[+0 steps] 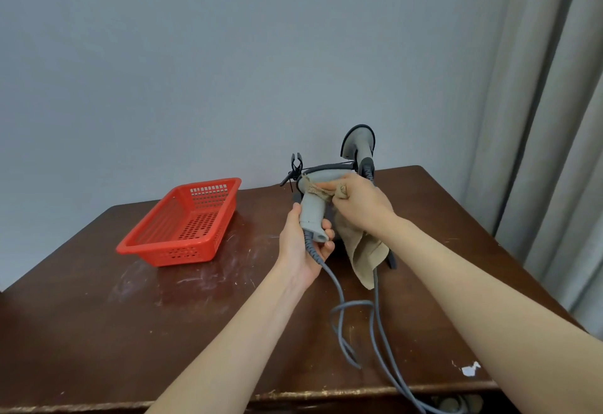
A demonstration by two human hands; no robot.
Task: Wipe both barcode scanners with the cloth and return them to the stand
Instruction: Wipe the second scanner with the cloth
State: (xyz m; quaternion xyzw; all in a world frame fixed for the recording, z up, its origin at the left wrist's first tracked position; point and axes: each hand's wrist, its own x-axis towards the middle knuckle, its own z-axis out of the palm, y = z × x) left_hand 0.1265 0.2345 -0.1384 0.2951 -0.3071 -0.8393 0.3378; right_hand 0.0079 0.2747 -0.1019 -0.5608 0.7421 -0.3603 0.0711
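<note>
My left hand [301, 244] grips the handle of a grey barcode scanner [314, 209], held upright above the table. My right hand [363, 203] presses a tan cloth [365, 252] against the scanner's head; the rest of the cloth hangs down below my wrist. A second grey scanner [358, 142] sits behind them in the black stand [295, 167], head up. The stand's base is mostly hidden by my hands and the cloth. Grey cables [342, 312] trail from the scanners over the table's front edge.
A red perforated plastic basket [182, 224] stands on the brown wooden table [98, 315], left of the scanners. A grey wall rises behind the table, and a curtain [548, 120] hangs at the right.
</note>
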